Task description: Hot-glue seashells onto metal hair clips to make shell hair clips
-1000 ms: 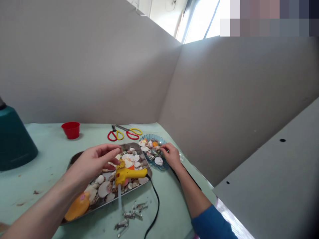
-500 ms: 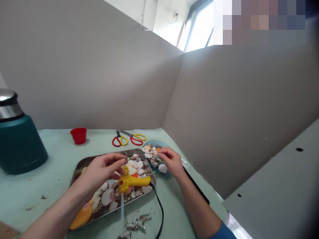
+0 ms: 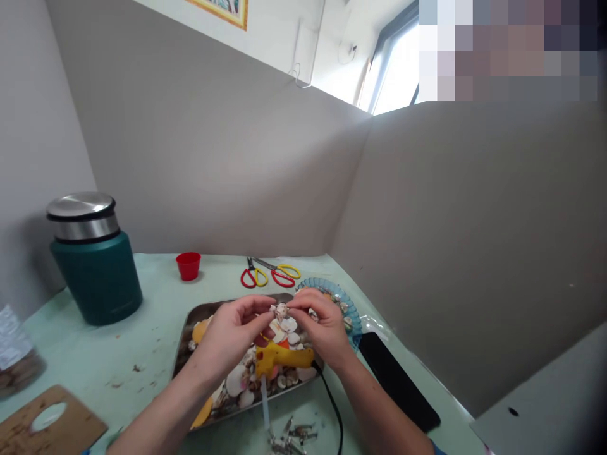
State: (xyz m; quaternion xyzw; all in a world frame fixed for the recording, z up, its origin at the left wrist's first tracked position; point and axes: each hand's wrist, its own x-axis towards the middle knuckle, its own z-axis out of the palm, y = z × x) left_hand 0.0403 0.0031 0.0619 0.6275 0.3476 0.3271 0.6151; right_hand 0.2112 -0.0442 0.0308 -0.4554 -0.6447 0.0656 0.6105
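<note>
Between the fingertips of my left hand (image 3: 236,327) and my right hand (image 3: 325,325) is a small whitish, spiky shell (image 3: 281,310); both hands pinch it from either side. It is held above a metal tray (image 3: 183,338) full of seashells (image 3: 236,380). A yellow hot glue gun (image 3: 287,357) lies over the tray just below my hands, with a pale glue stick (image 3: 265,404) jutting from it toward me. Behind my right hand is a blue scalloped glass dish (image 3: 353,316) with shells, partly hidden.
Small metal clips (image 3: 291,437) lie in front of the tray. A black phone-like slab (image 3: 401,382) is at the right. Two scissors (image 3: 283,276) and a red cup (image 3: 188,266) stand behind. At left are a teal flask (image 3: 97,275) and a brown board (image 3: 52,423).
My right hand has come from the glass dish back to my left hand, and a small shell is now between them. The view has swung left.
</note>
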